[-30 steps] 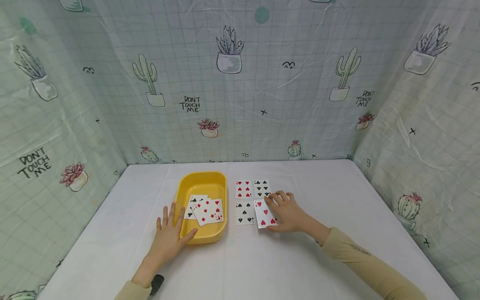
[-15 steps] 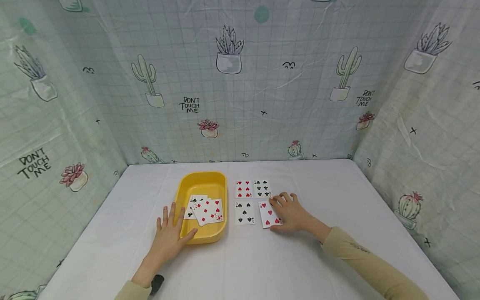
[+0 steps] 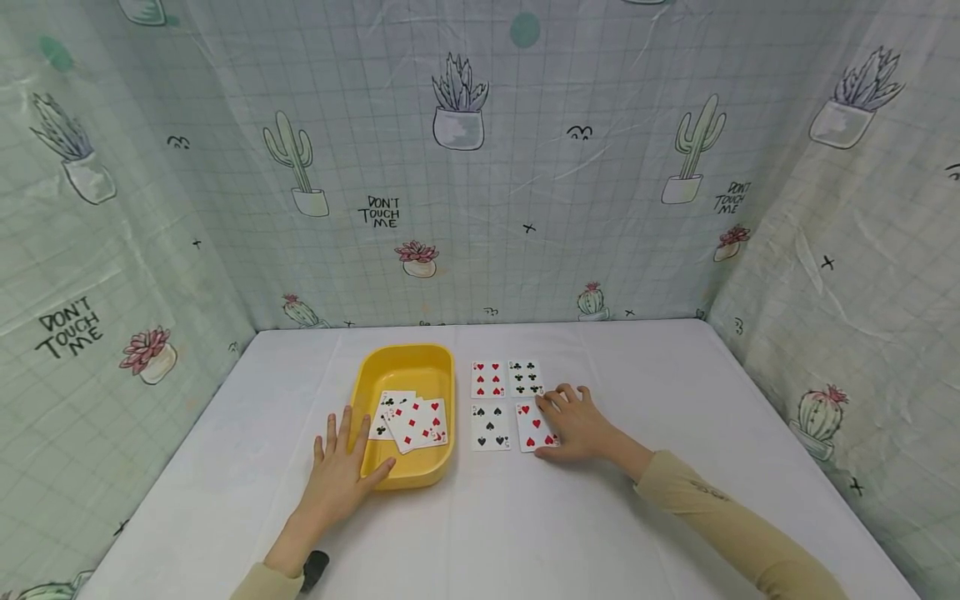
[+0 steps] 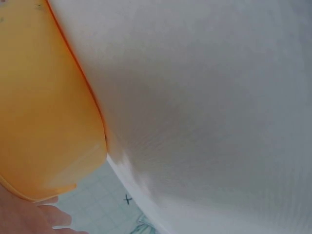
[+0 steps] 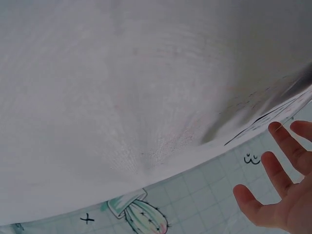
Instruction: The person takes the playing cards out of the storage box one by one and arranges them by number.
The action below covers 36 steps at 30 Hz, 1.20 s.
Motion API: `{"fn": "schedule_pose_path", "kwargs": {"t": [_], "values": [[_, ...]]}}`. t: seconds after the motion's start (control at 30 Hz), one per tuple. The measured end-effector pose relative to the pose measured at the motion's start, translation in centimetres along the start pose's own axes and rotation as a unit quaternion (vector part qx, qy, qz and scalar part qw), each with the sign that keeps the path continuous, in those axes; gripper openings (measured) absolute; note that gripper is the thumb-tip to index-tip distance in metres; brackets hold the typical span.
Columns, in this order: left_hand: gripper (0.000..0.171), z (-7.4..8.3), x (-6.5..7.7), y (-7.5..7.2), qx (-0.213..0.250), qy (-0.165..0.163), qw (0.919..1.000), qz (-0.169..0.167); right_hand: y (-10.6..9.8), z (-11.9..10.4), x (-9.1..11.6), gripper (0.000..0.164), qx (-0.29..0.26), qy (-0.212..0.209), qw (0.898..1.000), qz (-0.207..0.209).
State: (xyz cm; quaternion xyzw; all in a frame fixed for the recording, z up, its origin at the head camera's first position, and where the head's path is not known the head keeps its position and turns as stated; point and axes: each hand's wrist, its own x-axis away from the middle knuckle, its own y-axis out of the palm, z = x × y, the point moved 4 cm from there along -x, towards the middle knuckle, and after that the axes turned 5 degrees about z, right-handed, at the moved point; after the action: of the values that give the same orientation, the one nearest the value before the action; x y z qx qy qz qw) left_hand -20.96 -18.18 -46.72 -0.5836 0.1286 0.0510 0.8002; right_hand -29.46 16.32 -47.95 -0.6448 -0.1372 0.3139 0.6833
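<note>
My right hand (image 3: 581, 427) pinches a five of hearts (image 3: 531, 427) by its right side, thumb at the near corner and a finger at the far one. This playing card lies close to the table, just right of a five of spades (image 3: 491, 427). Behind these two lie a six of hearts (image 3: 488, 379) and a six of clubs (image 3: 526, 378). My left hand (image 3: 337, 475) rests with spread, straight fingers on the left side of a yellow tray (image 3: 415, 473). In the left wrist view the tray wall (image 4: 44, 107) shows beside a few fingers (image 4: 53, 214).
Several face-up cards (image 3: 412, 422) overlap inside the tray, a diamond card on top. A white cloth (image 3: 480, 542) covers the table. Patterned curtains (image 3: 480, 183) with cactus drawings close off the back and both sides.
My right hand has shifted the five of hearts slightly right, off the five of spades' edge, then a little back left and straighter. My left hand has stayed on the tray.
</note>
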Motion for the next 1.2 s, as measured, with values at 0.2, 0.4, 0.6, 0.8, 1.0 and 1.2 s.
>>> {"fn": "schedule_pose_path", "kwargs": {"t": [0.2, 0.4, 0.6, 0.8, 1.0, 1.2], "values": [[0.082, 0.09, 0.04, 0.02, 0.0, 0.0, 1.0, 0.001, 0.01, -0.07, -0.3, 0.084, -0.002, -0.009, 1.0, 0.015], [0.084, 0.01, 0.1, 0.08, -0.003, 0.001, 1.0, 0.0, 0.33, -0.05, -0.45, 0.082, 0.005, -0.013, 1.0, 0.02], [0.083, 0.0, 0.1, 0.16, -0.004, -0.001, 1.0, -0.005, 0.61, -0.05, -0.58, 0.084, 0.011, -0.006, 1.0, 0.008], [0.082, 0.0, 0.1, 0.16, -0.01, 0.0, 0.9999, -0.001, 0.45, -0.16, -0.61, 0.084, 0.011, -0.006, 1.0, 0.005], [0.082, 0.03, 0.08, 0.12, -0.008, 0.004, 0.9999, 0.01, 0.08, -0.25, -0.6, 0.083, 0.004, -0.003, 1.0, 0.007], [0.082, -0.08, 0.09, 0.1, -0.005, 0.001, 1.0, 0.003, -0.29, -0.32, -0.72, 0.083, 0.003, -0.003, 1.0, 0.009]]}}
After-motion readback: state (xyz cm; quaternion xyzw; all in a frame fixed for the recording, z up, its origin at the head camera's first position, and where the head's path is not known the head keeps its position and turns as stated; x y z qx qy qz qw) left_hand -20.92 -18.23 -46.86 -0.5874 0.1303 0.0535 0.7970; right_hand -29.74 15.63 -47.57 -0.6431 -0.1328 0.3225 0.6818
